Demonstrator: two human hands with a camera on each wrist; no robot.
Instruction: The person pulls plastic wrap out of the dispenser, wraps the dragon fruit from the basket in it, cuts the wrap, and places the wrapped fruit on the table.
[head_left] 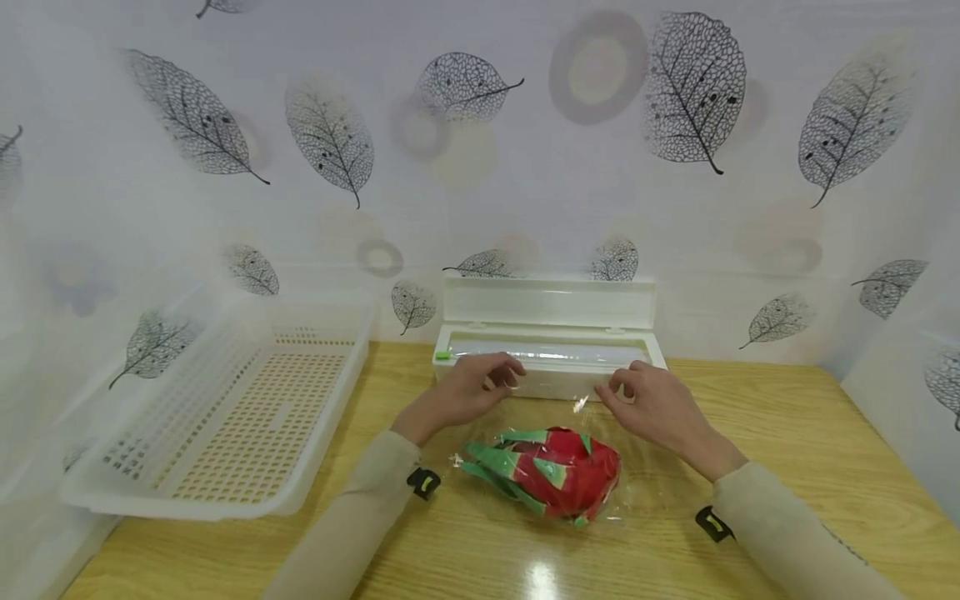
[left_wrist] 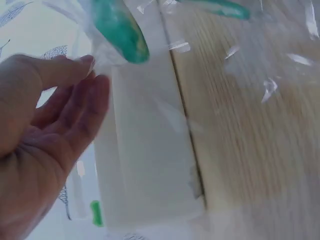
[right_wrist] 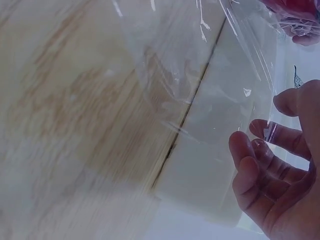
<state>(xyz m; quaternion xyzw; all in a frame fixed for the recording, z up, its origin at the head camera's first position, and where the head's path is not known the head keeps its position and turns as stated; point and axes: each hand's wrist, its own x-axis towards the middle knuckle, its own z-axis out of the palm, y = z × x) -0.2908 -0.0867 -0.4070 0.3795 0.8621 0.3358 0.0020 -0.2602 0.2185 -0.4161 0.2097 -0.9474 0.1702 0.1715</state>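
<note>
A dragon fruit [head_left: 558, 471], red with green scales, lies on the table in front of me under loose clear cling film [head_left: 622, 500]. My left hand [head_left: 480, 387], beyond the fruit to the left, pinches the film's edge between thumb and fingertips. To the right, my right hand [head_left: 656, 408] has its thumb and index finger apart, fingers loosely bent. Film touches that index finger in the right wrist view. Behind both hands stands a white cling film box [head_left: 551, 383], its lid [head_left: 551, 302] raised and a film roll [head_left: 540, 352] inside.
A white perforated plastic basket [head_left: 296, 475] stands on the left of the wooden table [head_left: 780, 433]. A small green piece [head_left: 443, 355] sits at the box's left end. A leaf-patterned cloth [head_left: 525, 192] hangs behind the table.
</note>
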